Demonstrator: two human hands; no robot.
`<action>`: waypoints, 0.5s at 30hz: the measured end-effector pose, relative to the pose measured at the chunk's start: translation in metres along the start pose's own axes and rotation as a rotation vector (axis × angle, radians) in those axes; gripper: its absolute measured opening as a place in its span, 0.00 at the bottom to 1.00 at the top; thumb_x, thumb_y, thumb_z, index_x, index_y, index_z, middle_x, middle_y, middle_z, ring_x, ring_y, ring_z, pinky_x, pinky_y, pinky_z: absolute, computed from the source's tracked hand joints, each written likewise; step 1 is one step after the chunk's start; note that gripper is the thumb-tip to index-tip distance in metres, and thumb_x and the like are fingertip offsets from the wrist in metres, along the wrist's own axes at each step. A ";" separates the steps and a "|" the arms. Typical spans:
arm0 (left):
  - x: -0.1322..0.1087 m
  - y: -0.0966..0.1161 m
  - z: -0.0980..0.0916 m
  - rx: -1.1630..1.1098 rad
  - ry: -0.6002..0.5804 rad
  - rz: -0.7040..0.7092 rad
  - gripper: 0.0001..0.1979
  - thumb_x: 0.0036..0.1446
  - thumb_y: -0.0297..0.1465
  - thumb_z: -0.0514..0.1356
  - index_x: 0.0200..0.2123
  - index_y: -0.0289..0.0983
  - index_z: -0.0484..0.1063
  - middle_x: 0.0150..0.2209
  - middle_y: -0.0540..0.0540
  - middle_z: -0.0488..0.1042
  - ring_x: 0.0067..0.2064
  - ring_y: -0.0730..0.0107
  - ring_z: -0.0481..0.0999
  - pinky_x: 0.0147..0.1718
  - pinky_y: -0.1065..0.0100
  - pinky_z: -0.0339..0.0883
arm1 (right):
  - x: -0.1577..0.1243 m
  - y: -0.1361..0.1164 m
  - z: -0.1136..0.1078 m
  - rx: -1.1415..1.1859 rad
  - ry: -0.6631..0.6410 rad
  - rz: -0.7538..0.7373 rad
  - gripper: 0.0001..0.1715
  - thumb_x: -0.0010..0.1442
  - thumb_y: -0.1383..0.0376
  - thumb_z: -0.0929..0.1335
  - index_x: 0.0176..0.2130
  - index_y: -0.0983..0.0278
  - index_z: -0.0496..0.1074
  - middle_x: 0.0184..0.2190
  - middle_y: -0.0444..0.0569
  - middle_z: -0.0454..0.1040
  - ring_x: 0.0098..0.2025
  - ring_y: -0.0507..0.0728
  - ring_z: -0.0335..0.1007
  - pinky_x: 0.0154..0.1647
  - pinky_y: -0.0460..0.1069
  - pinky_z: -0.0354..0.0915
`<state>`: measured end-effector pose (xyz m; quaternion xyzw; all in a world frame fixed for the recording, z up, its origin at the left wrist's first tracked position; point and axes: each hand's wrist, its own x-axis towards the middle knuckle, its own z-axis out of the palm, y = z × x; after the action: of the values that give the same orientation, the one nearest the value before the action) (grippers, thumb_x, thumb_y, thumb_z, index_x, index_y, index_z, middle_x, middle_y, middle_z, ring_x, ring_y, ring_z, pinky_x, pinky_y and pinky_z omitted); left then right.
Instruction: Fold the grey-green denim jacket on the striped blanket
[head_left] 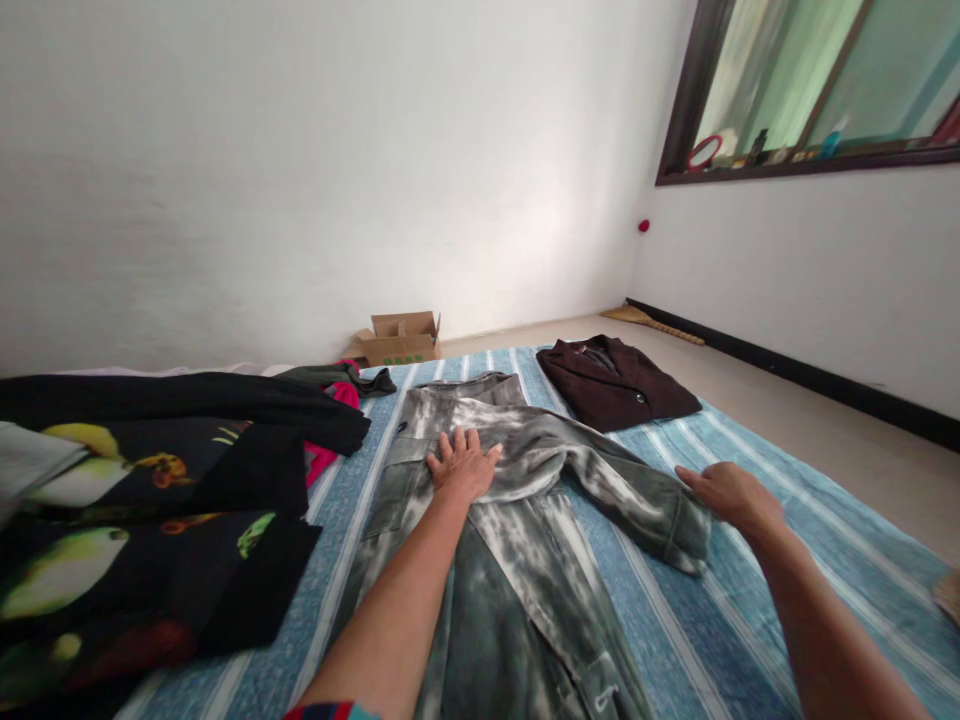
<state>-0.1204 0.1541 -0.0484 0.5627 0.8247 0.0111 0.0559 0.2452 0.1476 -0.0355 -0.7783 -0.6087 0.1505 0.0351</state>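
A grey-green and white tie-dyed jacket (517, 580) lies spread out in front of me. My left hand (463, 468) rests flat on its upper part, fingers spread. One sleeve (630, 495) stretches out to the right across the bed. At that sleeve's outer edge, near the cuff, my right hand (735, 495) is closed with the fabric in its grip; some of its fingers are hidden underneath. Just beyond the sleeve sits a folded dark brown garment (619, 380) with a button on its front.
Black clothes with a colourful print (165, 560) are heaped at the left, a pink piece among them. A blue striped sheet (675, 620) covers the bed. Behind it stand an open cardboard box (401, 340) and a broom (630, 315) by the wall. A window (810, 90) is upper right.
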 end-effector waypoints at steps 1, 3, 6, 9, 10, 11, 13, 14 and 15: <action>0.000 0.000 0.000 -0.001 0.001 0.002 0.38 0.59 0.52 0.37 0.66 0.38 0.48 0.69 0.44 0.42 0.67 0.44 0.39 0.59 0.41 0.44 | 0.004 0.006 0.003 0.037 -0.024 -0.017 0.33 0.59 0.43 0.57 0.26 0.64 0.75 0.31 0.60 0.76 0.36 0.65 0.74 0.31 0.53 0.64; 0.000 0.000 -0.001 0.001 0.005 0.004 0.38 0.59 0.52 0.37 0.66 0.37 0.48 0.69 0.44 0.43 0.67 0.44 0.39 0.59 0.41 0.44 | 0.009 0.011 0.008 0.075 -0.046 -0.047 0.32 0.58 0.43 0.58 0.24 0.64 0.75 0.28 0.59 0.76 0.34 0.63 0.74 0.30 0.52 0.64; -0.001 0.001 -0.002 0.012 0.005 0.002 0.38 0.59 0.52 0.37 0.66 0.37 0.49 0.69 0.44 0.43 0.67 0.44 0.39 0.58 0.41 0.44 | 0.014 0.006 0.009 0.043 -0.052 -0.052 0.28 0.56 0.45 0.61 0.26 0.63 0.76 0.30 0.58 0.76 0.35 0.64 0.74 0.31 0.52 0.63; -0.001 0.000 -0.003 0.020 -0.001 0.001 0.38 0.59 0.52 0.37 0.66 0.37 0.49 0.69 0.44 0.42 0.67 0.45 0.40 0.58 0.41 0.44 | 0.018 -0.002 0.008 0.038 -0.080 -0.087 0.24 0.53 0.47 0.65 0.25 0.62 0.76 0.31 0.57 0.77 0.36 0.64 0.74 0.31 0.52 0.62; -0.001 0.000 -0.003 0.021 -0.004 0.000 0.38 0.59 0.52 0.37 0.66 0.37 0.48 0.69 0.44 0.42 0.67 0.45 0.39 0.59 0.41 0.44 | 0.019 -0.003 0.007 0.050 -0.092 -0.105 0.22 0.52 0.48 0.65 0.25 0.62 0.76 0.30 0.56 0.77 0.35 0.64 0.74 0.31 0.52 0.62; 0.000 0.000 -0.003 0.022 -0.005 0.001 0.38 0.59 0.52 0.37 0.66 0.37 0.48 0.69 0.44 0.42 0.67 0.45 0.39 0.59 0.41 0.44 | 0.020 -0.004 0.007 0.063 -0.102 -0.121 0.20 0.51 0.49 0.66 0.25 0.61 0.76 0.30 0.55 0.77 0.35 0.63 0.73 0.31 0.52 0.61; 0.000 0.001 -0.003 0.021 -0.002 -0.001 0.38 0.58 0.52 0.37 0.66 0.37 0.48 0.69 0.44 0.42 0.67 0.45 0.39 0.59 0.41 0.44 | 0.023 -0.006 0.008 0.095 -0.118 -0.146 0.17 0.50 0.51 0.67 0.24 0.61 0.76 0.28 0.52 0.76 0.34 0.62 0.73 0.30 0.50 0.60; 0.000 0.001 -0.002 0.021 0.000 -0.003 0.38 0.58 0.52 0.36 0.66 0.37 0.48 0.69 0.45 0.42 0.67 0.45 0.39 0.59 0.41 0.44 | 0.024 -0.006 0.008 0.114 -0.126 -0.155 0.15 0.49 0.53 0.68 0.24 0.61 0.76 0.27 0.52 0.76 0.34 0.61 0.73 0.30 0.49 0.59; 0.000 0.001 -0.002 0.021 0.001 -0.003 0.38 0.58 0.52 0.36 0.66 0.37 0.48 0.69 0.45 0.42 0.67 0.45 0.39 0.59 0.41 0.44 | 0.025 -0.006 0.009 0.136 -0.135 -0.163 0.14 0.48 0.54 0.69 0.24 0.61 0.76 0.26 0.51 0.76 0.33 0.60 0.72 0.29 0.49 0.59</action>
<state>-0.1201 0.1543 -0.0461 0.5620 0.8257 0.0026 0.0496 0.2426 0.1724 -0.0471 -0.7101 -0.6593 0.2401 0.0591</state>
